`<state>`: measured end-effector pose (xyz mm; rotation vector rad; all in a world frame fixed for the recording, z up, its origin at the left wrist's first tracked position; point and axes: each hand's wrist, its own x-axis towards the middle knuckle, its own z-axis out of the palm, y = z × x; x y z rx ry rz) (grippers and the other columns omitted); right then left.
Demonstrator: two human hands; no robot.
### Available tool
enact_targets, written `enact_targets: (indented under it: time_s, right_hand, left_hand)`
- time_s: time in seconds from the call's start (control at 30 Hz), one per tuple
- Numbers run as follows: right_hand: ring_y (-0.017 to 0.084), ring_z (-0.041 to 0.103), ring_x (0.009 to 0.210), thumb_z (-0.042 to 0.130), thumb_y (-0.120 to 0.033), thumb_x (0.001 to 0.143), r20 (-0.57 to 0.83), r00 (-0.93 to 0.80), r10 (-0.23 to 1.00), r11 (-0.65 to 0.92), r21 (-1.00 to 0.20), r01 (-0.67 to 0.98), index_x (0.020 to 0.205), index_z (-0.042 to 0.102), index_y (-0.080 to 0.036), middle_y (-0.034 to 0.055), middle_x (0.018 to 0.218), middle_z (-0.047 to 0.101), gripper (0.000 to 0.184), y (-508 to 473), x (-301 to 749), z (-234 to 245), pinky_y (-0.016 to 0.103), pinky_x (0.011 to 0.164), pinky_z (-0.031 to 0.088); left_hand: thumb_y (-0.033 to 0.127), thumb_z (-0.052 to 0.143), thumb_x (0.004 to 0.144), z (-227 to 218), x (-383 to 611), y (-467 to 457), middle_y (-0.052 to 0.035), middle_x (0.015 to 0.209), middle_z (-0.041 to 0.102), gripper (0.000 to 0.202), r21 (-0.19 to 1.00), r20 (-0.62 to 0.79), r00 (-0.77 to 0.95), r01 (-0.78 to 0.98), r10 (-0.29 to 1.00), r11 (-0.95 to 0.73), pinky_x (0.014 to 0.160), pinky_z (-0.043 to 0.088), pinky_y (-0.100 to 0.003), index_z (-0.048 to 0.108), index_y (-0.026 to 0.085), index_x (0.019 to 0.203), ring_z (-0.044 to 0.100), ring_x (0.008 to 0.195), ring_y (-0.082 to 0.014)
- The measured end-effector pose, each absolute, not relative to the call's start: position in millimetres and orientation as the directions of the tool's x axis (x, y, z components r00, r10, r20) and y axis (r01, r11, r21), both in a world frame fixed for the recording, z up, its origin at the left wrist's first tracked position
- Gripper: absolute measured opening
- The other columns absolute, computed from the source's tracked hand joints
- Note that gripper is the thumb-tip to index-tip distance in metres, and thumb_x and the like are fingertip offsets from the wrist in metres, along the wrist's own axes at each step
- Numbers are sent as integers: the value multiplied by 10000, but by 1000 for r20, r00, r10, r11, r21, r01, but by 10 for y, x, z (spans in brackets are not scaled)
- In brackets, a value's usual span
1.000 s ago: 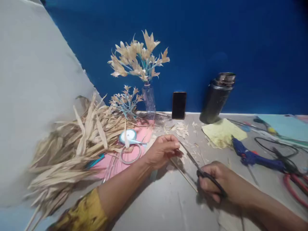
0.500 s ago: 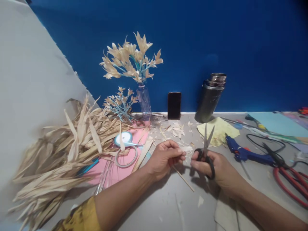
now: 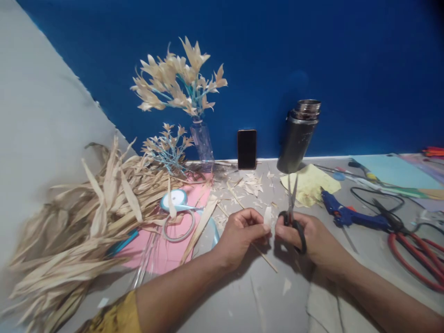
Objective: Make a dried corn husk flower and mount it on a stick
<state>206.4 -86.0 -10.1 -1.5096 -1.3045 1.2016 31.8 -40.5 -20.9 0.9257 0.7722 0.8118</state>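
Between thumb and fingers, my left hand (image 3: 244, 236) pinches a small pale piece of corn husk (image 3: 267, 215), which stands upright above the fingertips. Close on its right, my right hand (image 3: 305, 236) grips black-handled scissors (image 3: 292, 208) by the finger loops. The blades point up and sit slightly apart, away from the husk piece. Under my left hand, a thin stick (image 3: 265, 259) lies on the table. Husk scraps (image 3: 251, 185) are scattered beyond both hands.
Dried husks (image 3: 114, 199) heap at left, beside a ribbon roll (image 3: 173, 200) and pink paper (image 3: 149, 252). Husk flowers (image 3: 183, 78) stand in a clear bottle (image 3: 203, 145). Behind are a phone (image 3: 246, 149) and a flask (image 3: 298, 138). A blue glue gun (image 3: 354, 215) and red-handled shears (image 3: 412, 254) lie right.
The husk piece has turned from lying sideways to upright in my left fingers. The scissor blades have come closer together. The whole view has shifted slightly.
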Motion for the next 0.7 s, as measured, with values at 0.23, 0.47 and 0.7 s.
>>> enact_targets:
  time_s: [0.23, 0.47, 0.7]
  right_hand:
    - [167, 509, 598, 526, -787, 809, -224, -303, 926, -123, -940, 320, 653, 560, -183, 68, 652, 619, 625, -898, 1940, -111, 278, 536, 377]
    - [126, 439, 520, 573, -734, 787, -284, -286, 915, -204, -939, 278, 586, 504, -200, 23, 562, 556, 575, -929, 1867, -159, 255, 508, 327]
    - [111, 371, 504, 624, -632, 787, -292, -282, 914, -217, -938, 270, 559, 495, -204, -11, 519, 497, 502, -928, 1867, -141, 250, 523, 317]
  left_hand:
    - [239, 804, 665, -137, 309, -384, -37, 667, 694, 264, 878, -179, 342, -368, 923, 307, 585, 465, -243, 552, 174, 709, 662, 629, -156]
    - [203, 761, 692, -119, 321, -417, -43, 662, 705, 215, 892, -161, 337, -353, 928, 283, 615, 462, -255, 549, 171, 705, 633, 583, -133]
    - [202, 766, 701, -150, 302, -405, -45, 663, 717, 225, 890, -142, 363, -360, 921, 279, 627, 460, -265, 542, 178, 714, 637, 584, -141]
